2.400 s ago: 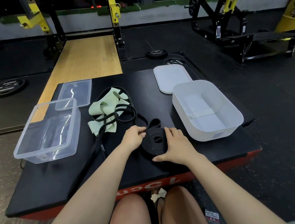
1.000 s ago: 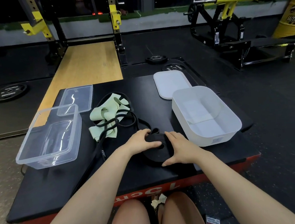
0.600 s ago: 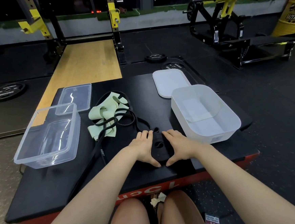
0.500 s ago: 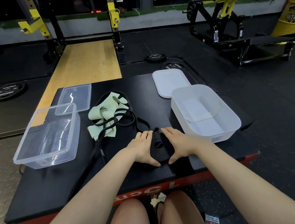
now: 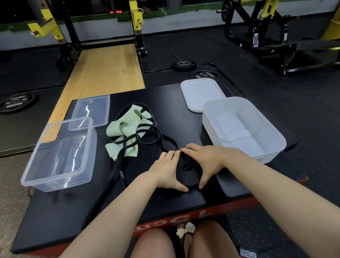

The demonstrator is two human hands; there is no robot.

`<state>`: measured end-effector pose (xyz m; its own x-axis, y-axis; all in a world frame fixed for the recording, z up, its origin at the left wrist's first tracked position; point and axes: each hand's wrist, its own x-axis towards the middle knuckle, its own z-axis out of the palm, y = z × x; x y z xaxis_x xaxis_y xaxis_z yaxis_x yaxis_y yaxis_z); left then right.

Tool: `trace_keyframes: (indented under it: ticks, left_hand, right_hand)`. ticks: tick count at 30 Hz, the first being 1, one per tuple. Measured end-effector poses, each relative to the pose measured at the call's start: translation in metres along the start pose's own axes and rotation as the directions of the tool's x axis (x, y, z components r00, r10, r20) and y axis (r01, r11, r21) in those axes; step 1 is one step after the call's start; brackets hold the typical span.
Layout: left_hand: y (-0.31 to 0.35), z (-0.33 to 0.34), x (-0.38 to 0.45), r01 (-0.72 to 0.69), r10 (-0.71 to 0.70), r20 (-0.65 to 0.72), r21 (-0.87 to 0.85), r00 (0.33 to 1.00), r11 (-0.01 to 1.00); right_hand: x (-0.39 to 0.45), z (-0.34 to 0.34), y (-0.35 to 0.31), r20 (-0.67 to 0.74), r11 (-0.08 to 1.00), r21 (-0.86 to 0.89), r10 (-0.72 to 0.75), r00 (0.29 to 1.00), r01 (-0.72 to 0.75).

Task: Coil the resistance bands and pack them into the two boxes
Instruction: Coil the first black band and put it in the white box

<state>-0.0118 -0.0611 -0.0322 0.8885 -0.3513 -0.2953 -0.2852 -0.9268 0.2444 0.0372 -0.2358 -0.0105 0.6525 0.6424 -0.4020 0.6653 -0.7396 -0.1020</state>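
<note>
Coiling step: both hands, L (image 5: pixel 166 171) & R (image 5: pixel 205 162), cupped round black coil (image 5: pixel 187 173) on mat (image 5: pixel 70 214), fingers curved vs its rim. Next, prob: lift w/o unwinding, into white box (image 5: pixel 276 141). Green band (image 5: pixel 124 132) uncoiled.

Just left of your left-hand fingers (image 5: pixel 172 156), the thin black band (image 5: pixel 121 174) carries white letters that read "KDST" along its length. Below your fingers, on the red front face of the counter (image 5: pixel 184 220), you see large pale characters upside down; they read as "15cm", only partly in view. Far beyond your fingers, the weight plates on the floor (image 5: pixel 17 101) bear white lettering too small to read. Near your right knee, a small label (image 5: pixel 248 257) on the floor shows print you cannot make out.
</note>
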Motion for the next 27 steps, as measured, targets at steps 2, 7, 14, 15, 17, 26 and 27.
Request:
trace_keyframes:
  ticks: [2,7,14,15,17,26,27]
  left_hand:
    - [0.001,0.0,-0.001,0.025,-0.025,0.016,-0.051,1.0,0.998]
    - [0.003,0.007,-0.007,0.088,-0.087,0.013,-0.171,0.996,0.981]
    - [0.008,0.013,-0.013,0.098,-0.116,-0.074,-0.208,0.991,0.973]
    - [0.008,0.012,-0.014,0.089,-0.109,-0.081,-0.218,0.991,0.972]
    - [0.008,0.008,-0.017,0.069,-0.091,-0.089,-0.228,0.992,0.971]
    - [0.013,-0.027,-0.013,-0.006,-0.021,-0.159,-0.17,0.987,0.986]
    - [0.014,-0.032,-0.011,-0.016,-0.011,-0.17,-0.161,0.985,0.987]
  right_hand:
    - [-0.002,0.003,0.0,-0.022,0.999,0.04,-0.001,1.0,0.002]
    - [-0.006,0.01,-0.003,-0.026,0.993,0.12,0.018,0.999,-0.015]
    - [-0.011,0.011,-0.01,-0.039,0.991,0.129,0.045,0.998,-0.04]
    - [-0.011,0.011,-0.01,-0.037,0.99,0.132,0.047,0.998,-0.042]
    - [-0.014,0.01,-0.012,-0.041,0.99,0.138,0.047,0.998,-0.041]
    - [-0.027,-0.017,-0.005,-0.138,0.987,0.154,0.056,0.989,-0.035]
    - [-0.03,-0.022,-0.002,-0.148,0.988,0.152,0.059,0.987,-0.037]
